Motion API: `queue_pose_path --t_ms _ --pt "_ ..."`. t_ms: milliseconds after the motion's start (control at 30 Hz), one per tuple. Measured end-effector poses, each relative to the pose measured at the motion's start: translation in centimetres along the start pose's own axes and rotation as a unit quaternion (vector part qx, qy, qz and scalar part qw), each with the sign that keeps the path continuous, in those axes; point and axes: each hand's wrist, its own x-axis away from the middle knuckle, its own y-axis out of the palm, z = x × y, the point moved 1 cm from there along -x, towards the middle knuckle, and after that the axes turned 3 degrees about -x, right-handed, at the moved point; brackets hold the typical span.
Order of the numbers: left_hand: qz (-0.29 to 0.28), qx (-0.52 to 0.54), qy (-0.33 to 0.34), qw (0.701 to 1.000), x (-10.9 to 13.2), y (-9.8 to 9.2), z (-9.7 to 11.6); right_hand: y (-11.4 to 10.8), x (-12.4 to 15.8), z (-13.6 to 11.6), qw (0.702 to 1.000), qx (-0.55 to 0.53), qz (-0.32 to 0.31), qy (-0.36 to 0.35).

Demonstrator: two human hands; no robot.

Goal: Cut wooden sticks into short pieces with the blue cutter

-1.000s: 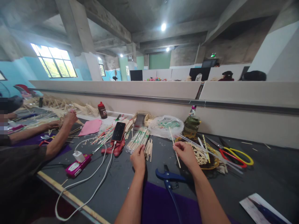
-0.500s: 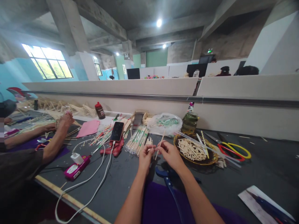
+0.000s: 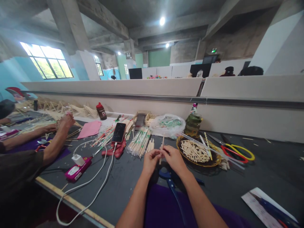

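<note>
Stick (image 3: 162, 143) upright — pinched between left hand (image 3: 151, 160) and right hand (image 3: 174, 158).

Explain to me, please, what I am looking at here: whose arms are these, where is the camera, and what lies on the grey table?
There is no machine: a person works with two bare hands. The camera sits on that person's head and looks forward and down, so the two arms coming from the bottom edge are the person's own. The left hand and the right hand meet and together pinch one thin wooden stick, held nearly upright. On the dark table lie a blue-handled tool just below the hands, a round dish of short sticks to the right, yellow-handled scissors, wrapped bundles of sticks and a phone on its cable. The arms at the left belong to another person.
</note>
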Motion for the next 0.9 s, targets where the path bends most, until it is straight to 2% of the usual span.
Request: queue_pose_path --t_ms 233,600,900 --pt "0.016 0.001 0.016 1.0 0.2 0.4 0.5 0.0 0.0 0.2 1.0 -0.025 0.015 0.012" --pt "-0.015 -0.067 0.018 0.997 -0.3 -0.2 -1.9 0.3 0.0 1.1 0.999 -0.031 0.011 0.011" --pt "0.002 -0.122 0.056 0.991 0.1 0.2 -1.4 0.1 0.0 1.0 0.998 -0.064 0.029 0.0"
